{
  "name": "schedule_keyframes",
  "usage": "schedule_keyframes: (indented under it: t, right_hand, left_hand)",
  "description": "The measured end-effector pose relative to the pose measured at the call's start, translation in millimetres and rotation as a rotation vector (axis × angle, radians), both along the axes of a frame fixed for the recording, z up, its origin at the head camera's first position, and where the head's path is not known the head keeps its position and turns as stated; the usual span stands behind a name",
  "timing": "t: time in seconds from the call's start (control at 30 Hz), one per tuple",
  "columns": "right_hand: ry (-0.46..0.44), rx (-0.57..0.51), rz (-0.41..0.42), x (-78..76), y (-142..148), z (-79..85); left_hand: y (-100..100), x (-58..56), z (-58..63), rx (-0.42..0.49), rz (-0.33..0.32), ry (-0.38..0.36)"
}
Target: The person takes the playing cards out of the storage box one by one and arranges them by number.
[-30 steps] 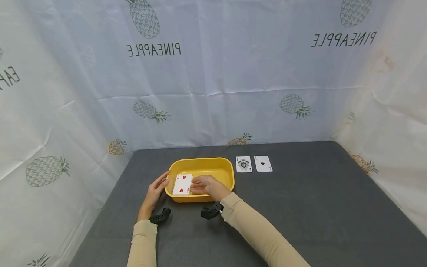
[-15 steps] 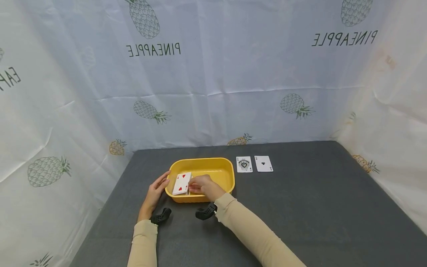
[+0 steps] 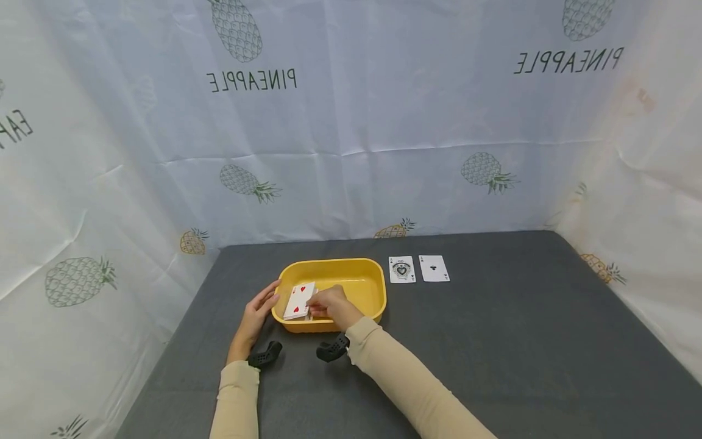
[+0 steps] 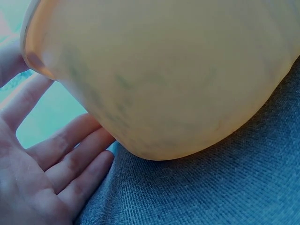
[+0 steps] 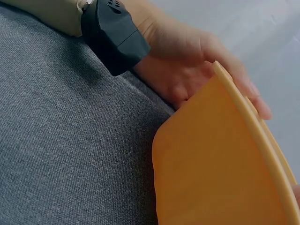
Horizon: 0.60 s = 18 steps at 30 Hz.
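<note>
In the head view, a yellow tray (image 3: 359, 286) stands on the grey table. A stack of playing cards (image 3: 298, 300) lies at its left end, face up, with red hearts on the top card. My right hand (image 3: 333, 305) reaches over the near rim and pinches the stack's right edge; the upper cards sit askew over those beneath. How many it pinches I cannot tell. My left hand (image 3: 258, 312) rests at the tray's left end. In the left wrist view its fingers (image 4: 77, 161) lie fairly straight against the outer wall. The tray's wall hides the right fingertips in the right wrist view.
Two face-up cards lie right of the tray: an ornate ace (image 3: 402, 269) and an ace of clubs (image 3: 434, 268). A white pineapple-print curtain (image 3: 351, 122) closes off the back and sides. Black wrist cameras (image 3: 265, 355) sit on both wrists.
My right hand has moved slightly left to the stack's edge and now pinches it. The upper cards have turned and shifted, baring cards below. The left hand has stayed put.
</note>
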State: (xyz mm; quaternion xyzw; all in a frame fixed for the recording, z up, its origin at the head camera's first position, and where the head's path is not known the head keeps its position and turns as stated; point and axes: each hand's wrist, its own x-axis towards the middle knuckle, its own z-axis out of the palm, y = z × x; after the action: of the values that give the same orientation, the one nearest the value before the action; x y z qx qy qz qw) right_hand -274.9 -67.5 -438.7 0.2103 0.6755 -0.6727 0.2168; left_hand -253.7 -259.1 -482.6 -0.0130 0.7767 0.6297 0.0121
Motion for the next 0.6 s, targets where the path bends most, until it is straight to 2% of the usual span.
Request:
schedule_keyframes:
  t: [0.3,0.6]
  right_hand:
    - [-0.008,0.027,-0.032,2.5,2.1,5.3]
    - [-0.02,-0.039,-0.027,-2.5,12.2,7.7]
  left_hand:
    - [0.4,-0.3,-0.4,-0.004,0.004,-0.006]
    - [0.5,-0.8,-0.1,-0.009,0.019,-0.002]
